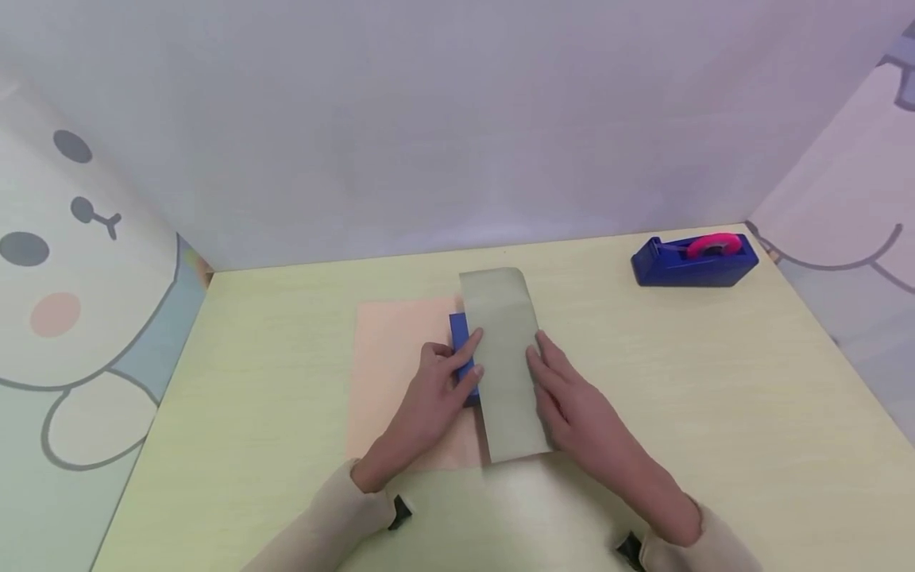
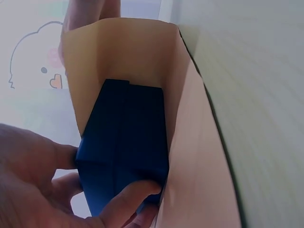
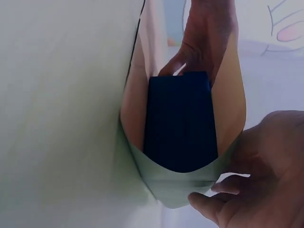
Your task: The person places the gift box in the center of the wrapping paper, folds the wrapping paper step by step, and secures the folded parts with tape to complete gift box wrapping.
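Observation:
A dark blue box point(image 1: 463, 353) stands on a sheet of paper point(image 1: 389, 373), pink inside and grey-green outside. The sheet's right part point(image 1: 503, 365) curves up and folds back over the box, hiding most of it. My left hand point(image 1: 432, 393) grips the box, with fingers on opposite sides of it in the left wrist view. The tip of one finger reaches the folded edge. My right hand point(image 1: 579, 413) lies along the outside of the fold, its extended fingers touching the paper. Inside the curved paper, the end of the blue box point(image 3: 180, 123) shows in the right wrist view.
At the back right of the pale table point(image 1: 250, 397) stands a blue tape dispenser point(image 1: 693, 262) with a pink roll. A plain wall panel point(image 1: 429, 135) rises behind the table. Panels with cartoon prints point(image 1: 79, 262) flank it on both sides.

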A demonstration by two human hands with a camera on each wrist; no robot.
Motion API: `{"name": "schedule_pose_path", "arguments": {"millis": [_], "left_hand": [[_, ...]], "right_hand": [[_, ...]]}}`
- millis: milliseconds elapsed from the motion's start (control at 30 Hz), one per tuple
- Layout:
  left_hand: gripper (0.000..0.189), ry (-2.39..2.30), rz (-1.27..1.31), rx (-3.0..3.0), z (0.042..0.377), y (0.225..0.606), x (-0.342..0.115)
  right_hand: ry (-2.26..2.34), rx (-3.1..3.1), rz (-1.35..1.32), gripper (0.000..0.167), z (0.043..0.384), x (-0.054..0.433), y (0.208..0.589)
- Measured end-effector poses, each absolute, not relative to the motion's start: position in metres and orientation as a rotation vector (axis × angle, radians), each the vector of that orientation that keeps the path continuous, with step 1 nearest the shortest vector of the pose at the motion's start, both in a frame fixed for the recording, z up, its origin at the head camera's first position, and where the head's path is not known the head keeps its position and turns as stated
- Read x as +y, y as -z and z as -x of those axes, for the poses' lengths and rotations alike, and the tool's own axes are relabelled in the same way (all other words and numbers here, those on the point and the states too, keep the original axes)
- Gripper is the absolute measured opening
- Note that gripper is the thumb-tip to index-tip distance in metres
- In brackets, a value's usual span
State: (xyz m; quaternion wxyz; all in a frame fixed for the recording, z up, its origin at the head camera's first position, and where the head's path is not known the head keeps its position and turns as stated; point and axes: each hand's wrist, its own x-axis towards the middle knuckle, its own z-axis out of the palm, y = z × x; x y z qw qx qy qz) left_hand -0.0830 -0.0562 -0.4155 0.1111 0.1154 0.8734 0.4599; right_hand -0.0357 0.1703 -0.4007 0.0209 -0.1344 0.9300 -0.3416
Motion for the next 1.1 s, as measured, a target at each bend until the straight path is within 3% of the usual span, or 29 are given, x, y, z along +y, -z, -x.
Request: {"name": "schedule_pose_path", "arguments": {"millis": [233, 433, 500, 667, 733, 933, 1100], "left_hand": [[0.050, -1.325, -0.348, 2.574, 0.083, 0.418, -0.057], [0.049, -1.313, -0.396, 2.566, 0.083, 0.422, -0.054], [0.050, -1.309, -0.399, 2.556, 0.084, 0.421, -0.054], [0.052, -1.297, -0.393, 2.537, 0.087, 0.420, -0.064], [0.053, -1.286, -0.371, 2.577, 0.089, 0.417, -0.074], [0.056, -0.699, -0.145, 3.074, 0.093, 0.401, -0.112], [0.076, -0.237, 0.016, 3.160, 0.091, 0.408, -0.140]], "right_hand": [[0.919, 2.982, 0.609, 0.044, 0.052, 0.166, 0.402], [1.286, 2.887, 0.408, 0.028, 0.071, 0.175, 0.409], [1.406, 2.788, 0.305, 0.034, 0.078, 0.179, 0.412], [1.620, 2.439, 0.091, 0.079, 0.089, 0.184, 0.416], [1.643, 2.354, 0.033, 0.089, 0.091, 0.185, 0.417], [1.636, 2.313, -0.044, 0.090, 0.093, 0.182, 0.418], [1.619, 2.303, -0.067, 0.088, 0.092, 0.181, 0.418]]}}
